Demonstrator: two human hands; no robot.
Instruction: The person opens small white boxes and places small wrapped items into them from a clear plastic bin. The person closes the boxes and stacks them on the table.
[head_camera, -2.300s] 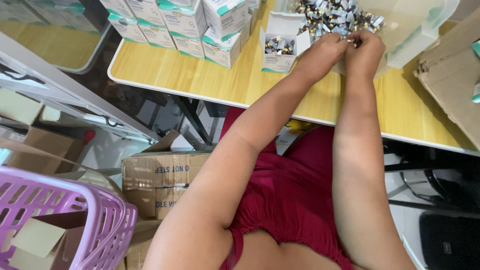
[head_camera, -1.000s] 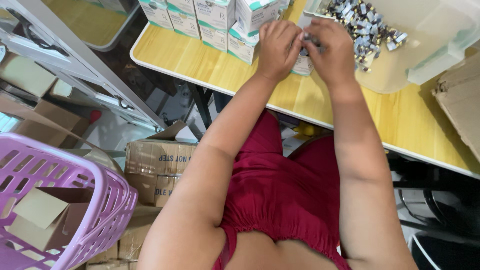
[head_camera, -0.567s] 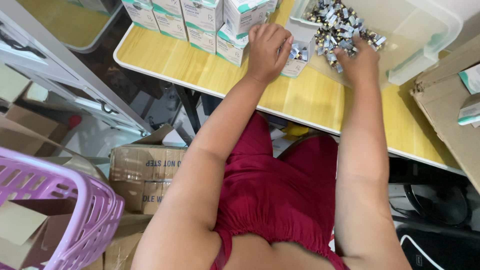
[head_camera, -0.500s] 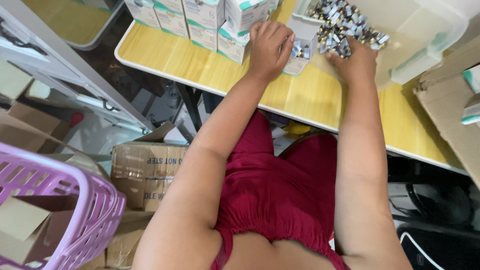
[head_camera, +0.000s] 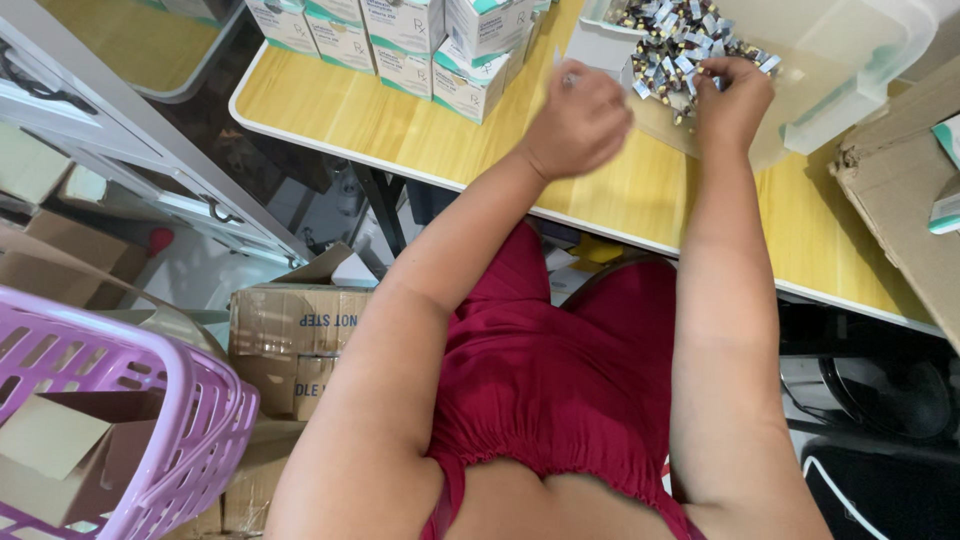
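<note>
Item: right hand (head_camera: 733, 95), upper right of the frame. Fingers curled and pinching among the small vials (head_camera: 676, 42) heaped in the clear plastic tub (head_camera: 850, 70); which vial is pinched cannot be told.

Item: left hand (head_camera: 578, 122), upper centre, blurred. Loosely closed just in front of the open white carton (head_camera: 600, 45), which stands touching the tub's near left corner. Whether it holds anything cannot be told.

Item: stacked white-and-teal cartons (head_camera: 420, 40), upper left of the wooden table (head_camera: 420, 140), just beside the open carton.

Item: brown cardboard flat (head_camera: 900, 200), right edge of the frame, a white-and-teal box on it cut off by the border.

Item: lilac plastic basket (head_camera: 150, 420), lower left, with a cardboard piece inside; taped shipping boxes (head_camera: 300, 340) on the floor just beside it.

Handling note (judgement): the vials are small and probably glass, so lifting a few at a time with a fingertip pinch looks safer than scooping. The left hand would do well to steady the carton by its wall, since it is light and could tip against the tub.

Not legible: the carton's contents are hidden behind the left hand; the far side of the tub and the tops of the stacked cartons are cut off at the upper border; vial caps and labels are too small to sort.
</note>
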